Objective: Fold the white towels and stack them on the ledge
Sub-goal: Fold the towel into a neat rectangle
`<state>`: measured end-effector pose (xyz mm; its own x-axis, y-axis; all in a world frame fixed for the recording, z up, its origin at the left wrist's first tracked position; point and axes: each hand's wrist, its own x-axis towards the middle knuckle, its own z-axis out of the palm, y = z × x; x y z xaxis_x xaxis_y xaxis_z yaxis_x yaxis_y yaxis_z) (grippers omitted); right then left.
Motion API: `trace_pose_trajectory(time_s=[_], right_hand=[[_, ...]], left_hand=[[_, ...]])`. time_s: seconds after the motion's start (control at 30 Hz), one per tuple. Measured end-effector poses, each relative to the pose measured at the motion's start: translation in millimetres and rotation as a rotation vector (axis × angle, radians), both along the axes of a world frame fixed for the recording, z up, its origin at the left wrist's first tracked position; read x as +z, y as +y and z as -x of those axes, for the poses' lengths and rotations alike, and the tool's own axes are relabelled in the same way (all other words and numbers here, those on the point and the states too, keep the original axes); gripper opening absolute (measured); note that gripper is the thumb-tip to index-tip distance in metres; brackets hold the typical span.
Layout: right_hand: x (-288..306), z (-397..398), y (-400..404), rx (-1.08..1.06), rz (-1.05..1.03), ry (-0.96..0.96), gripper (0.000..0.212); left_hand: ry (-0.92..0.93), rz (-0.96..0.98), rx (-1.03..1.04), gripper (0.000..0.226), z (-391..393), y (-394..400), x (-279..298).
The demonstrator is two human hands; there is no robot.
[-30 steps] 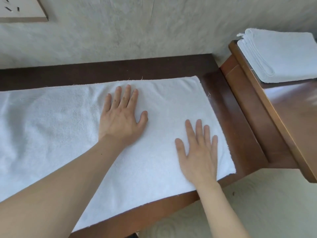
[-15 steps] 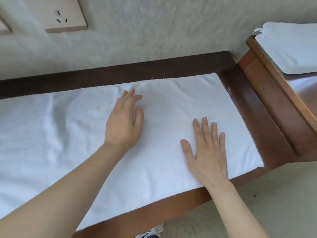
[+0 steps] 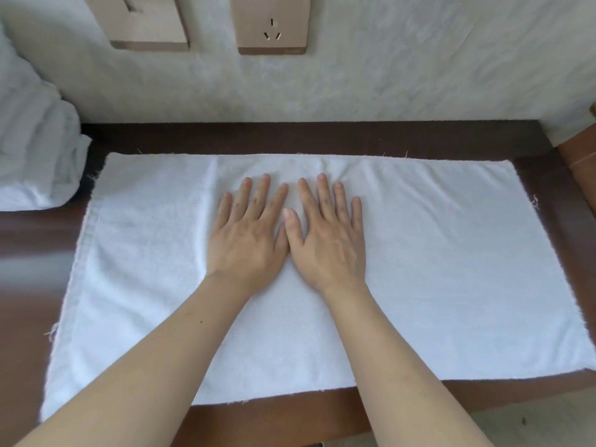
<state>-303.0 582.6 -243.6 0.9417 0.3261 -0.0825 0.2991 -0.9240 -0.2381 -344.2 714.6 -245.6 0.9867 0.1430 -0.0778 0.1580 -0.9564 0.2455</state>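
Forearms reach in from the near edge and meet at the middle of a white towel (image 3: 435, 269), which lies spread flat on a dark wooden surface (image 3: 29, 253). The left hand (image 3: 246, 235) and the right hand (image 3: 325, 237) rest palm down side by side on the cloth, thumbs touching or nearly so. All fingers are straight and slightly fanned, pressing on the fabric and gripping none of it.

The towel looks to be a single flat rectangle, with no fold across it that I can make out. A faint vertical crease runs just left of the left hand, and small ripples sit beyond the fingertips near the far hem. Loose threads fray from the edges. My reading is that the smoothing stage is in hand and the folding of this towel has not yet begun.

Farther left, a rumpled heap of white cloth (image 3: 35, 140) sits at the end of the surface, just beside the towel's far left corner. It appears to be more towels waiting unfolded, so a good part of the job likely remains.

Beyond the towel, the pale wall carries a switch plate (image 3: 145, 22) and a wall socket (image 3: 272, 24). At the far right, a lighter wooden corner (image 3: 577, 150) shows, perhaps the ledge; no stack is visible, so I cannot say how many are finished.
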Motion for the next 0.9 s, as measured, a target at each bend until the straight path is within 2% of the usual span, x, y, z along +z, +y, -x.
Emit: trace_pose_trajectory(time_s=[0.3,0.37,0.47,0.63,0.73,0.8,0.9], right_hand=[[-3.4,1.9,1.3,-0.006,0.059,-0.053,0.073],[-4.2,1.8,2.4,-0.009,0.06,-0.058,0.073],[-5.0,1.3,2.1,-0.01,0.069,-0.075,0.074],[-5.1,0.6,1.8,-0.009,0.09,-0.071,0.074],[-1.5,0.6,2.8,-0.019,0.109,-0.055,0.073],[4.5,2.0,5.4,-0.015,0.118,-0.037,0.071],[12.2,27.8,19.7,0.052,0.061,-0.045,0.07]], left_hand=[[0.058,-0.058,0.246,0.072,29.1,112.8,3.6],[0.047,-0.041,0.206,0.072,23.5,106.5,4.1],[0.018,-0.057,0.038,0.068,14.6,102.4,2.4],[0.077,-0.059,0.153,0.069,52.4,140.5,14.0],[0.021,-0.047,0.066,0.074,97.0,113.5,22.5],[0.057,-0.035,0.03,0.076,121.1,93.8,20.3],[0.076,-0.079,0.067,0.076,136.2,83.9,10.7]])
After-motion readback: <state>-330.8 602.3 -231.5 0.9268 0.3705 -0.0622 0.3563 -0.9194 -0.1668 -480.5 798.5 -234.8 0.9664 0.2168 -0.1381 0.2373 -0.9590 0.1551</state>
